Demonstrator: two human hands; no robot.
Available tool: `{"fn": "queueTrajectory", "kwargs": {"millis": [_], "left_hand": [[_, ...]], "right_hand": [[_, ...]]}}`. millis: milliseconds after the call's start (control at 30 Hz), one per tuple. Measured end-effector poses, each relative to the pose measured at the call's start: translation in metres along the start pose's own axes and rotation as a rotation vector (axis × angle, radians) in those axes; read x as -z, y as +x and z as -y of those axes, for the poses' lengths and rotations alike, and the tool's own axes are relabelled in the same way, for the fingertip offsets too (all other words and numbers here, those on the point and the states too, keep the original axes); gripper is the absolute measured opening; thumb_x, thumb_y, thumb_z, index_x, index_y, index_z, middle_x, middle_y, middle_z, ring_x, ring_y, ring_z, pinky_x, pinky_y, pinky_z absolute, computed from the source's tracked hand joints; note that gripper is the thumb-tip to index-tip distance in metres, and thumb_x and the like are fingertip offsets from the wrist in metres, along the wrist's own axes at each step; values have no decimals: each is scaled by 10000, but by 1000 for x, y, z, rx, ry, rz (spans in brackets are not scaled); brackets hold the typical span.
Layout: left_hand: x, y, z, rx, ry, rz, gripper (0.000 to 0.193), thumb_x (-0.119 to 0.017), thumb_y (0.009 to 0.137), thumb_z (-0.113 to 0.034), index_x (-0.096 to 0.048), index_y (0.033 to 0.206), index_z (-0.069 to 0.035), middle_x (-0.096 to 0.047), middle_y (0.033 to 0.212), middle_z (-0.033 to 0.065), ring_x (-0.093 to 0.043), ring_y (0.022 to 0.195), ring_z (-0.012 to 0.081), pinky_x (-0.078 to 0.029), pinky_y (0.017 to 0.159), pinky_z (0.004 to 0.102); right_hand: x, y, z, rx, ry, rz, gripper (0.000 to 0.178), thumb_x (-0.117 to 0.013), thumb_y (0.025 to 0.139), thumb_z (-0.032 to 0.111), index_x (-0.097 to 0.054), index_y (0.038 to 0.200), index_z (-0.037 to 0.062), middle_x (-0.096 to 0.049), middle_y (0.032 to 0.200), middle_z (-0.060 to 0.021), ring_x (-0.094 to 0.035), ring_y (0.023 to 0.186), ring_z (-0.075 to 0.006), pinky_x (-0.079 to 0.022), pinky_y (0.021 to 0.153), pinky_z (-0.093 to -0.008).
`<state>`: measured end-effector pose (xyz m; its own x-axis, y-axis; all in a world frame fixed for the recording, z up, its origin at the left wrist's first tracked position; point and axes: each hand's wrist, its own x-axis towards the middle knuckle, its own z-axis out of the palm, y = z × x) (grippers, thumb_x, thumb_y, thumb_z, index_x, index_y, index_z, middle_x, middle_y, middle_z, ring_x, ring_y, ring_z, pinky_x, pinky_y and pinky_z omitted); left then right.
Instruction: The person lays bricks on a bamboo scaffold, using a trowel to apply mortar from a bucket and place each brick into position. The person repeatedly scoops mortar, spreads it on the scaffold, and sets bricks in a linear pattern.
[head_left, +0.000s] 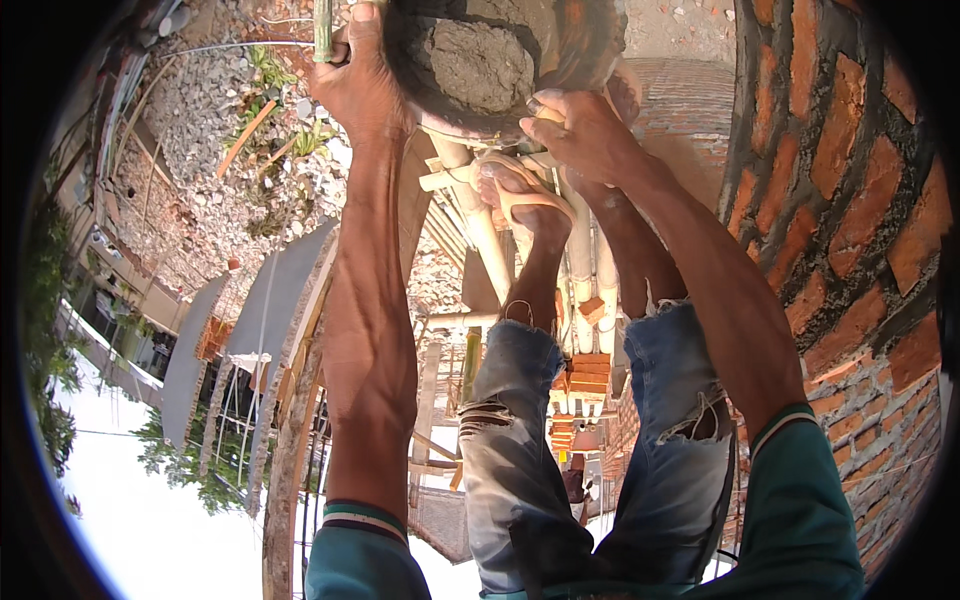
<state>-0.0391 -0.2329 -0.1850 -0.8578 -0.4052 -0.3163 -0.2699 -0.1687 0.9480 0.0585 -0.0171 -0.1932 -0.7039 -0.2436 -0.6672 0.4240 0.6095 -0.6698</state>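
A dark round basin (580, 50) at the top centre holds a grey heap of wet mortar (478, 65). My left hand (365, 85) is closed beside the basin's left side, its fingers curled at the lower end of a thin green bamboo pole (323, 30); the thumb points up along the basin. At the near right rim, my right hand (580, 130) is closed around a small yellowish piece (549, 114), perhaps a handle; the fingers hide most of it. Below the basin, my sandalled foot (530, 195) stands on bamboo poles.
A brick wall (850, 150) with dark mortar joints rises close on the right. Under me are bamboo scaffold poles (580, 260) and stacked bricks (588, 375) far below. Rubble ground (200, 110) lies to the left, with grey slab-like panels (275, 300) nearer.
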Motion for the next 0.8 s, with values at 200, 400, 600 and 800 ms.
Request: {"fn": "queueTrajectory", "kwargs": {"millis": [200, 400, 600, 800], "left_hand": [[32, 8, 23, 69, -52, -197, 400, -769, 955, -360, -578, 1015, -14, -671, 863, 85, -642, 690, 143, -563, 599, 287], [139, 25, 40, 427, 255, -153, 301, -656, 1038, -265, -557, 1241, -68, -671, 966, 89, -642, 830, 194, -564, 650, 360], [103, 8, -6, 219, 596, -66, 755, -565, 1066, -399, -232, 1604, 13, -463, 1511, 250, -507, 1365, 328, -422, 1118, 425], [-91, -49, -133, -101, 236, 113, 573, -413, 1116, -293, -348, 1563, 59, -389, 1598, 201, -421, 1427, 288, -300, 1195, 392]], "right_hand": [[34, -19, 13, 41, 244, 240, 468, -680, 988, 323, -659, 1188, -100, -705, 938, -189, -685, 813, -190, -541, 711, -331], [62, -82, 51, -19, 443, 171, 303, -669, 1010, 253, -668, 1098, -37, -586, 736, -16, -556, 594, -68, -452, 512, -272], [139, -209, 126, -188, 591, 90, 426, -703, 989, 271, -648, 1217, -85, -634, 791, -79, -594, 736, -149, -483, 677, -317], [231, -315, 202, -87, 734, -253, 374, -650, 1019, 213, -627, 1257, -74, -628, 799, -24, -582, 654, -69, -462, 571, -256]]}}
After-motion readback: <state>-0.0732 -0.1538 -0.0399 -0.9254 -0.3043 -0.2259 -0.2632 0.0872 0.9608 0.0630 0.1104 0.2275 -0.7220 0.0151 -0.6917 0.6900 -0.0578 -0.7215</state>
